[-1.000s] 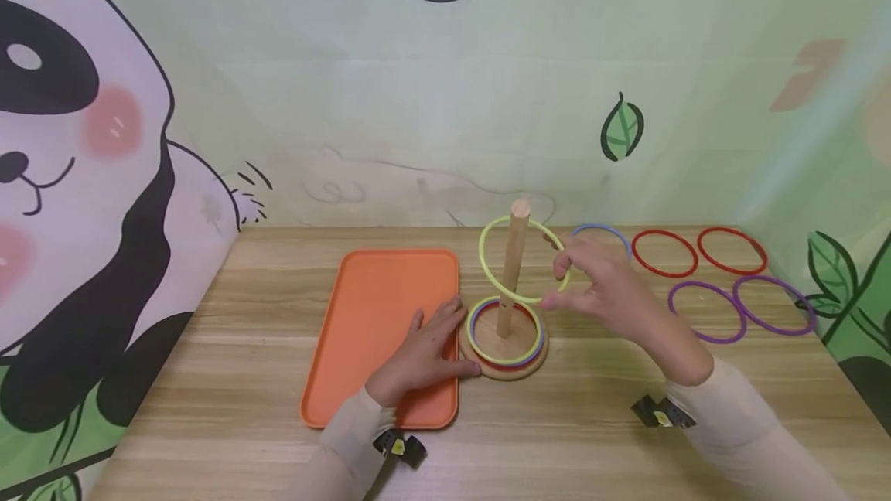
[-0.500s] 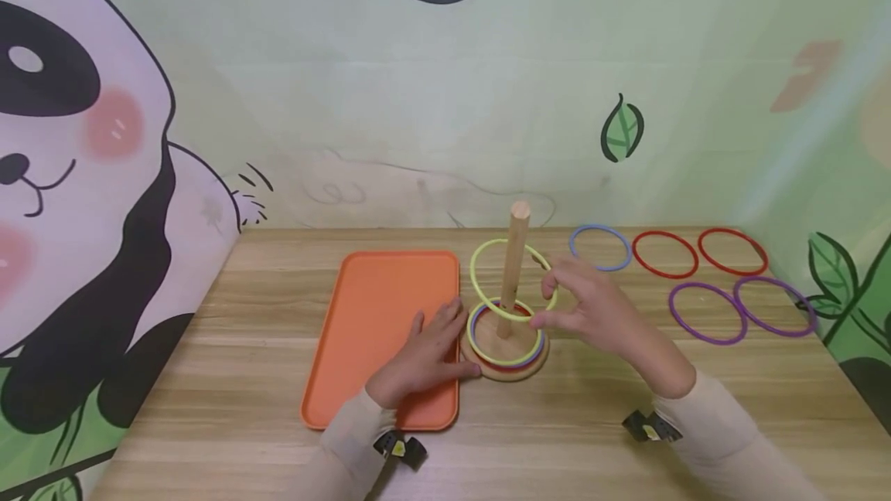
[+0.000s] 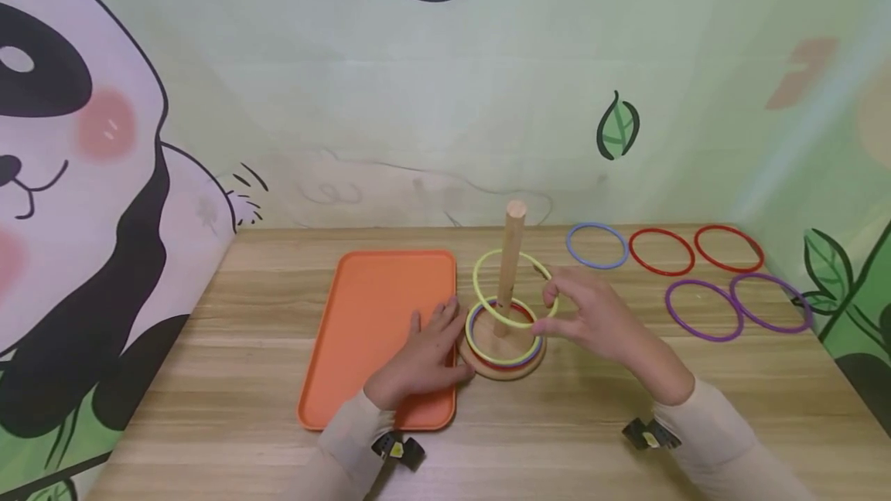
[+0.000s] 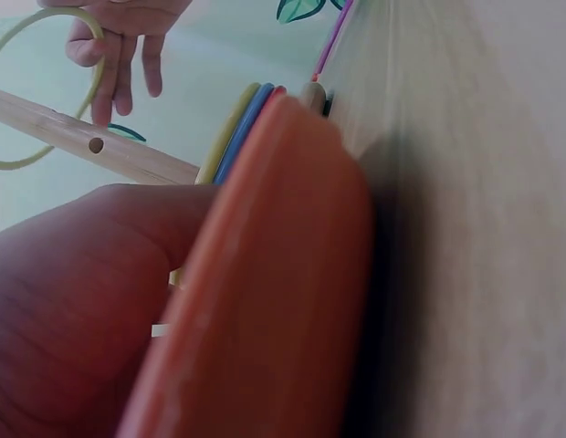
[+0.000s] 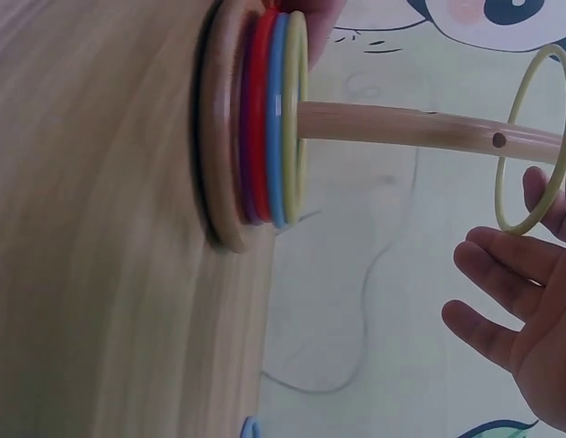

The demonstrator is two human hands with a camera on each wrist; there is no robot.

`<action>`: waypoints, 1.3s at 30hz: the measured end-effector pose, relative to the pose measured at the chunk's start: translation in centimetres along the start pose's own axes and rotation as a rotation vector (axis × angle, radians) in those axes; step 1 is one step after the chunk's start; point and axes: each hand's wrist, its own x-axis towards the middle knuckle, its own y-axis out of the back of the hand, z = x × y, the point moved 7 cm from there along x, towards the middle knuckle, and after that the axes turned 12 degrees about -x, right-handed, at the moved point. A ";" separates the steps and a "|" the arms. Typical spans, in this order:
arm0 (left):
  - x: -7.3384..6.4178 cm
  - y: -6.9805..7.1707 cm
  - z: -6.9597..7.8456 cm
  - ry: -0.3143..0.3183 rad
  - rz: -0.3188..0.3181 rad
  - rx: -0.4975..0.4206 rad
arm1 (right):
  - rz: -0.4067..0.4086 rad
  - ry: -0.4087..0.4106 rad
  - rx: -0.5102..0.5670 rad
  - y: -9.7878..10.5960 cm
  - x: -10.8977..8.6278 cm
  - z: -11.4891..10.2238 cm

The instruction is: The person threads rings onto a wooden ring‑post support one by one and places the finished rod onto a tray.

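My right hand [image 3: 592, 315] pinches a yellow ring [image 3: 476, 278] between thumb and fingers. The ring hangs tilted around the upright wooden peg [image 3: 511, 261], above the round base [image 3: 511, 349]. In the right wrist view, purple [image 5: 247, 146], red [image 5: 258, 119], blue [image 5: 277, 119] and yellow rings [image 5: 293, 182] lie stacked on the base. My left hand [image 3: 421, 362] rests over the right edge of the orange tray [image 3: 369, 315], fingers spread, with fingertips and thumb at the base's left side. The left wrist view shows its thumb near the tray rim.
At the table's back right lie a blue ring [image 3: 597, 267], two red rings, one [image 3: 662, 230] left of the other [image 3: 728, 226], and two purple rings [image 3: 717, 339] touching or overlapping. A printed panda-and-leaf backdrop [image 3: 431, 99] rises behind the table [image 3: 592, 447].
My right hand has come down and slightly left, lowering the yellow ring from near the peg's top to about its middle. The left hand stays in place on the tray.
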 end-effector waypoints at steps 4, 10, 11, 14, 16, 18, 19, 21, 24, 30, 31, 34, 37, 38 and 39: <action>0.0 -0.1 -0.1 0.001 -0.009 0.023 | -0.048 -0.025 -0.016 -0.7 -0.7 0.1; 0.0 -0.1 -0.3 0.006 0.000 0.022 | -0.162 -0.102 -0.013 -2.3 -1.7 0.4; 0.0 0.0 -0.3 0.007 0.002 0.021 | -0.183 -0.118 -0.015 -2.6 -1.9 0.5; 0.0 0.0 -0.4 0.010 0.005 0.022 | -0.229 -0.159 -0.017 -3.3 -2.3 0.8; 0.0 0.0 -0.5 0.009 0.006 0.024 | -0.248 -0.177 -0.013 -3.7 -2.6 0.9; 0.0 0.0 -0.5 0.006 0.009 0.021 | -0.266 -0.189 -0.010 -4.1 -2.8 1.1; 0.0 0.1 -0.4 0.007 0.008 0.019 | -0.275 -0.195 -0.010 -4.3 -2.9 1.2; 0.0 0.1 -0.4 0.008 0.007 0.017 | -0.296 -0.205 -0.011 -4.7 -3.0 1.4; 0.0 0.1 -0.5 0.013 0.007 0.014 | -0.332 -0.226 -0.013 -5.2 -3.1 1.6; 0.1 0.1 -0.6 0.013 0.013 0.014 | -0.402 -0.267 -0.027 -6.0 -3.2 2.2; 0.1 0.1 -0.6 0.015 0.011 0.012 | -0.411 -0.273 -0.026 -6.0 -3.2 2.3; 0.1 0.1 -0.6 0.015 0.013 0.007 | -0.435 -0.279 -0.022 -6.3 -3.3 2.4; 0.1 0.1 -0.7 0.018 0.016 0.008 | -0.456 -0.283 -0.018 -6.6 -3.4 2.5; 0.1 0.0 -0.7 0.020 0.016 0.012 | -0.461 -0.282 -0.016 -6.7 -3.3 2.5; 0.1 0.0 -0.7 0.021 0.016 0.014 | -0.465 -0.283 -0.015 -6.8 -3.4 2.5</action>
